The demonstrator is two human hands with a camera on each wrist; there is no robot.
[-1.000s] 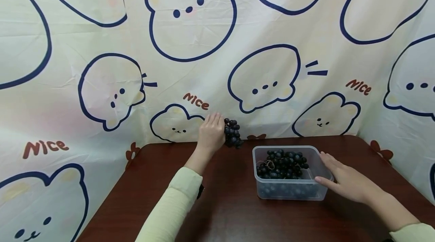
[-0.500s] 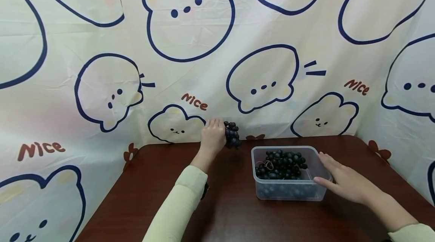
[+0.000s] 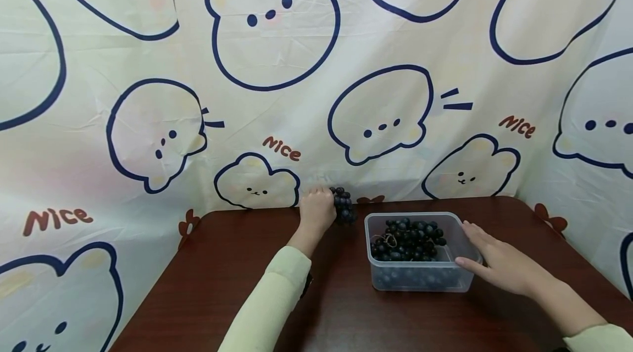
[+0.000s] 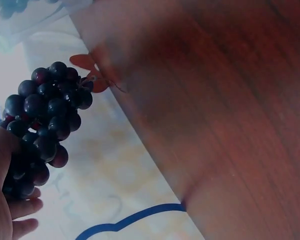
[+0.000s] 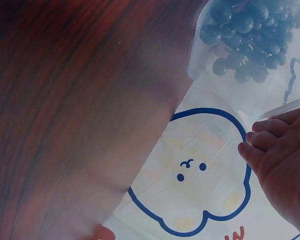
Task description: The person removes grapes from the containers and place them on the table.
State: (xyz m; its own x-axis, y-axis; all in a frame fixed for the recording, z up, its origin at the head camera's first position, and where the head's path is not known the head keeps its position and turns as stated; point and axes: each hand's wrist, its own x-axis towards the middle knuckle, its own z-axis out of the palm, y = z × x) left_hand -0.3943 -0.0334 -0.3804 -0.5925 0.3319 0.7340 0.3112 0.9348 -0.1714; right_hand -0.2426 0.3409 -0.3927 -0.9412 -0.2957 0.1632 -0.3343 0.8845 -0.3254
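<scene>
Hanging from the left hand [image 3: 316, 210], a bunch of dark grapes [image 3: 343, 206] is near the middle of the surface's [image 3: 222, 269] far edge, left of the clear plastic container [image 3: 405, 213]. The left fingers curl round the bunch, their tips showing beside it in the left wrist view. The container sits toward the surface's far right corner, with more dark grapes [image 3: 412, 239] piled mostly in its left and middle parts. At the container's right side rests the right hand [image 3: 499, 256], fingers extended and thumb apart from them. Pale green sleeves [image 3: 269, 300] cover both forearms. Beyond the far edge hangs a cream cloth [image 3: 277, 110] printed with blue-outlined bears.
</scene>
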